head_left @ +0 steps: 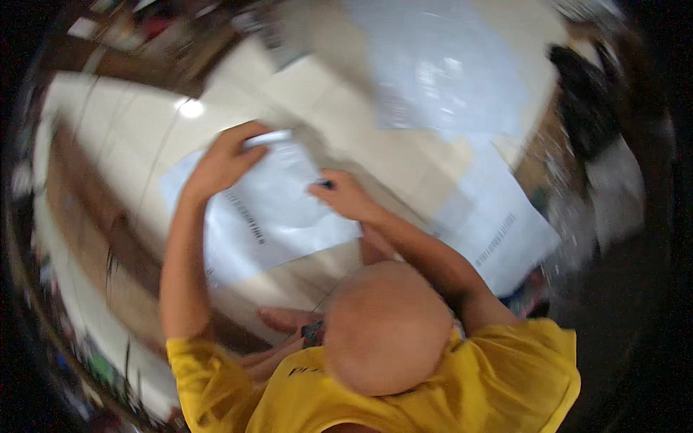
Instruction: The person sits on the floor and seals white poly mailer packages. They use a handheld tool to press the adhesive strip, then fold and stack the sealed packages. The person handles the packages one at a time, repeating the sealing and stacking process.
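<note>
A white, slightly glossy sheet (289, 224), perhaps a flat plastic bag, lies across the floor in front of me with a dark printed strip along it. My left hand (229, 157) is curled over its far edge, thumb and fingers closed on a folded or rolled white lip. On the sheet's right side, my right hand (345, 193) is closed round a small black thing (328, 185). Blur and the fingers hide what kind of thing it is. My bare foot (285, 319) shows below the sheet.
Another white printed sheet (498, 224) lies to the right, with a large glossy white plastic sheet (440, 65) beyond it. Black plastic (585, 97) and clear plastic (567, 209) are heaped at the far right. A long brown board-like piece (94, 209) lies at the left.
</note>
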Available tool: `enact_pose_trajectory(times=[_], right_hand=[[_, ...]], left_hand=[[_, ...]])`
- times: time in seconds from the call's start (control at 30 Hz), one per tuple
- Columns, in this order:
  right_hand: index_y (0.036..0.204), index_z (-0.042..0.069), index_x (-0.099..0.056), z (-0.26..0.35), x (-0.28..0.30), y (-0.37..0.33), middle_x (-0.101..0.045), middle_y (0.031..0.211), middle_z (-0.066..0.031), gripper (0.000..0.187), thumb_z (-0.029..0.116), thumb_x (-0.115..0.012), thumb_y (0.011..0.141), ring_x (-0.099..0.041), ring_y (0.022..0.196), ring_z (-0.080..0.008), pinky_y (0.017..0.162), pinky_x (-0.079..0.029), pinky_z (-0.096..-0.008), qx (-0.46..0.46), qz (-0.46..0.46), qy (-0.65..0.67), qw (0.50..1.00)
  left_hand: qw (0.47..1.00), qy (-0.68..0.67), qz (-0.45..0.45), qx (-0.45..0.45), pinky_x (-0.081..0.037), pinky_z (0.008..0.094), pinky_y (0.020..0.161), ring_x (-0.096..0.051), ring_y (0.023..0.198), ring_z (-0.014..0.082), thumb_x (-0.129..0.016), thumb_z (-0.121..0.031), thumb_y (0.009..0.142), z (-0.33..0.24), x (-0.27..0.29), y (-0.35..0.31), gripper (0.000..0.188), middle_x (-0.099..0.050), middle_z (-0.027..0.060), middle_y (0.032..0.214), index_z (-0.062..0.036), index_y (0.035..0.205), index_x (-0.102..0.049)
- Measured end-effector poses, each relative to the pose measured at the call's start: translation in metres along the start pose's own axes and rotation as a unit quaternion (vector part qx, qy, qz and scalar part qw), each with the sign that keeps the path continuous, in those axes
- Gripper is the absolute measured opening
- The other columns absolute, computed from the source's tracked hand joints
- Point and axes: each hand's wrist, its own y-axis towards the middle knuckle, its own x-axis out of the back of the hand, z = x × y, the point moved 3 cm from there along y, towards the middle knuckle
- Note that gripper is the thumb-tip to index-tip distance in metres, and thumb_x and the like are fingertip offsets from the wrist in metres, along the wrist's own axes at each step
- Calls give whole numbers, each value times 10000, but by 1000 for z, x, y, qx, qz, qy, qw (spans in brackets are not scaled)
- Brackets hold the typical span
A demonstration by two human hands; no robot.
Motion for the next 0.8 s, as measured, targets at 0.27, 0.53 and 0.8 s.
enact_pose_trajectory(times=[0.27, 0.53, 0.8], right_hand=[[1039, 45, -668, 23, 148, -92, -586, 720, 26, 242, 258, -632, 928, -488, 567, -56, 497, -385, -224, -99, -183, 107, 972], [892, 96, -593, -79, 281, -278, -520, 684, 15, 137, 208, -661, 930, -482, 536, -85, 455, -385, -242, -206, -392, 232, 866], [1071, 46, -612, -205, 290, -442, -625, 801, -64, 261, 252, -651, 916, -603, 657, -188, 570, -503, -338, -345, -492, 181, 778]], left_hand=[[956, 97, -240, -141, -440, 350, 988, -574, 1170, 248, -639, -144, 909, -72, 22, 32, 430, -613, 133, 1261, -47, 1321, -564], [973, 98, -194, -79, -463, 345, 958, -568, 1193, 237, -598, -138, 934, 3, -8, 7, 413, -607, 125, 1280, -24, 1330, -560], [990, 74, -109, 40, -451, 348, 1007, -587, 1139, 232, -582, -88, 964, 98, -19, -48, 362, -617, 140, 1231, 8, 1312, -558]])
